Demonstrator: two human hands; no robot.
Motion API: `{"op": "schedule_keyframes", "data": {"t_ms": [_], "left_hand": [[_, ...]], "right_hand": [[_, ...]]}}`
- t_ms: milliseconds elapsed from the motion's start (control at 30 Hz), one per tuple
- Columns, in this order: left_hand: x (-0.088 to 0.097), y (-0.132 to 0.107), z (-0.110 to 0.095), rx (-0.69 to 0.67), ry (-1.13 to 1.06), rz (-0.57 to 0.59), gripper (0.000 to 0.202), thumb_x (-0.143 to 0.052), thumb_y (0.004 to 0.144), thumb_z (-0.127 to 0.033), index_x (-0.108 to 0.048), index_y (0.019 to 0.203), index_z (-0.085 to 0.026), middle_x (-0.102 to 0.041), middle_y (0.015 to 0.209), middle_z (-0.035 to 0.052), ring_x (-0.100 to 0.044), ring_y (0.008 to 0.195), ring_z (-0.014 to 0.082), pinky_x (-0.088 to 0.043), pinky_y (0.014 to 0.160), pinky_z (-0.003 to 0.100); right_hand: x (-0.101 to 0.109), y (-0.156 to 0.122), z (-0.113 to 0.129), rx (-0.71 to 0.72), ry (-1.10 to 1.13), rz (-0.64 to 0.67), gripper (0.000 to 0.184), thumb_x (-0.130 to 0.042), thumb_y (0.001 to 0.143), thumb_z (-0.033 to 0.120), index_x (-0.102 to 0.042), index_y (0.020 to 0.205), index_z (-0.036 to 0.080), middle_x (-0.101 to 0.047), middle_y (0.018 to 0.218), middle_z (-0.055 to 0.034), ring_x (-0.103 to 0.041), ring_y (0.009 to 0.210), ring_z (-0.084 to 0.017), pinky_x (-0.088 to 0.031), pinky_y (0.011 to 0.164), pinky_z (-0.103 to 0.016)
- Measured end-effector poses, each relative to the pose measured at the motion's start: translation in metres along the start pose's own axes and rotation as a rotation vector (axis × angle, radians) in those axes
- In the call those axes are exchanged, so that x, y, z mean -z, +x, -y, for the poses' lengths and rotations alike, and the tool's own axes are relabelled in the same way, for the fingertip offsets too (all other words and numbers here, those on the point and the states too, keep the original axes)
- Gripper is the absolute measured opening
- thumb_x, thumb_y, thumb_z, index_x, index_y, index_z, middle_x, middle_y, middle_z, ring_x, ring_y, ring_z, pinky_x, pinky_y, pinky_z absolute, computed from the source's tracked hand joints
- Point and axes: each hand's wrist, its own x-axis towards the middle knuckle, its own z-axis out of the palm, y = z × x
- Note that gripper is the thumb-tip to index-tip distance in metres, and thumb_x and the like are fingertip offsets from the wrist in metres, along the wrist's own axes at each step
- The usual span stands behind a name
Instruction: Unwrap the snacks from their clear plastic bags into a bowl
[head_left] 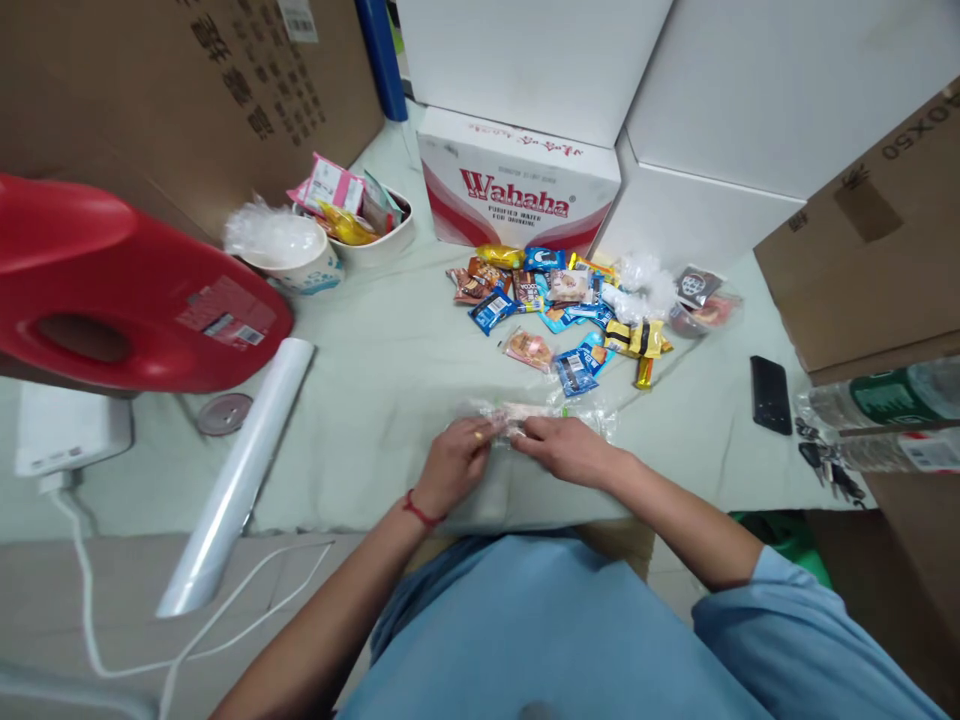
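Note:
My left hand [455,463] and my right hand [564,447] meet at the near edge of the pale green table [375,380]. Both pinch a clear plastic bag [525,415] with snack packets inside, lying flat on the cloth. The left hand wears a ring and a red wrist cord. Just beyond the bag lies a pile of small wrapped snacks [559,300] in blue, brown and yellow wrappers.
A roll of clear film [240,470] lies to the left, beside a red plastic container [120,290]. A white bowl of packets [367,220] and a paper cup [292,255] stand behind. A Wahaha box [517,190], a black phone [771,394], keys [825,465] and water bottles [885,400] lie right.

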Motion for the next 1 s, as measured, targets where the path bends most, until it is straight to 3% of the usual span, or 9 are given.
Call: {"op": "schedule_keyframes", "data": {"t_ms": [100, 233, 333, 400, 500, 567, 767, 900, 1000], "left_hand": [[0.017, -0.001, 0.007, 0.264, -0.218, -0.308, 0.029, -0.046, 0.092, -0.022, -0.075, 0.096, -0.023, -0.079, 0.104, 0.0036, -0.072, 0.103, 0.0198, -0.056, 0.097, 0.037], [0.041, 0.028, 0.003, 0.489, -0.195, -0.666, 0.029, -0.044, 0.098, -0.034, -0.069, 0.095, -0.021, -0.076, 0.1, 0.0051, -0.069, 0.1, 0.0208, -0.053, 0.095, 0.038], [0.053, 0.062, -0.015, 0.384, 0.025, -0.542, 0.028, -0.05, 0.097, -0.039, -0.071, 0.09, -0.021, -0.076, 0.097, 0.0062, -0.065, 0.102, 0.0242, -0.047, 0.099, 0.043], [0.054, 0.076, -0.033, 0.135, 0.182, -0.34, 0.022, -0.054, 0.096, -0.034, -0.073, 0.092, -0.023, -0.076, 0.107, 0.0063, -0.062, 0.112, 0.0262, -0.043, 0.098, 0.044], [0.042, 0.073, -0.051, -0.24, 0.307, 0.045, 0.023, -0.053, 0.097, -0.02, -0.075, 0.097, -0.024, -0.078, 0.111, 0.0045, -0.063, 0.112, 0.0239, -0.041, 0.09, 0.042], [0.029, 0.059, -0.049, -0.318, 0.365, 0.18, 0.024, -0.052, 0.097, -0.017, -0.075, 0.101, -0.023, -0.079, 0.11, 0.0049, -0.065, 0.103, 0.0223, -0.041, 0.085, 0.041], [0.003, 0.018, -0.019, -0.392, 0.483, 0.104, 0.036, -0.05, 0.099, -0.014, -0.067, 0.13, -0.022, -0.069, 0.14, 0.0059, -0.065, 0.11, 0.0229, -0.041, 0.083, 0.041], [-0.003, 0.011, -0.02, -0.409, 0.491, 0.024, 0.04, -0.05, 0.098, -0.012, -0.066, 0.133, -0.022, -0.068, 0.14, 0.0069, -0.065, 0.115, 0.0235, -0.042, 0.084, 0.04], [-0.006, 0.007, -0.02, -0.376, 0.519, 0.011, 0.042, -0.049, 0.098, -0.011, -0.066, 0.135, -0.023, -0.068, 0.141, 0.0061, -0.066, 0.113, 0.0235, -0.043, 0.082, 0.04]], "right_hand": [[-0.01, 0.0, 0.003, -0.006, -0.077, -0.02, 0.026, -0.044, 0.107, 0.021, -0.065, 0.123, 0.024, -0.067, 0.11, -0.0066, -0.059, 0.093, -0.021, -0.036, 0.072, -0.03], [-0.016, -0.001, 0.007, 0.009, -0.134, -0.072, 0.03, -0.04, 0.108, 0.022, -0.065, 0.124, 0.021, -0.066, 0.107, -0.0089, -0.058, 0.091, -0.022, -0.035, 0.071, -0.032], [-0.016, 0.0, 0.01, 0.001, -0.135, -0.084, 0.028, -0.042, 0.108, 0.024, -0.066, 0.123, 0.021, -0.066, 0.107, -0.0091, -0.059, 0.09, -0.023, -0.036, 0.072, -0.033], [-0.016, 0.002, 0.012, -0.023, -0.132, -0.091, 0.028, -0.044, 0.108, 0.026, -0.067, 0.123, 0.021, -0.066, 0.107, -0.009, -0.059, 0.091, -0.023, -0.037, 0.073, -0.033], [-0.022, 0.002, 0.014, -0.081, -0.12, -0.134, 0.03, -0.042, 0.109, 0.028, -0.067, 0.125, 0.024, -0.067, 0.109, -0.009, -0.06, 0.096, -0.023, -0.038, 0.076, -0.033], [-0.028, -0.004, 0.019, -0.122, -0.118, -0.167, 0.031, -0.043, 0.109, 0.027, -0.066, 0.129, 0.025, -0.068, 0.113, -0.0094, -0.06, 0.102, -0.024, -0.04, 0.08, -0.033], [-0.012, -0.047, 0.057, -0.108, 0.023, -0.238, 0.019, -0.053, 0.101, 0.017, -0.072, 0.106, 0.019, -0.07, 0.086, -0.0046, -0.057, 0.076, -0.019, -0.04, 0.065, -0.031], [0.016, -0.048, 0.054, -0.098, -0.041, -0.481, 0.036, -0.05, 0.103, 0.017, -0.064, 0.135, 0.025, -0.069, 0.13, -0.011, -0.059, 0.098, -0.023, -0.048, 0.084, -0.038], [0.011, -0.046, 0.026, -0.222, -0.113, -0.36, 0.036, -0.055, 0.103, 0.024, -0.065, 0.137, 0.026, -0.059, 0.147, -0.0138, -0.058, 0.109, -0.029, -0.051, 0.088, -0.045]]}}
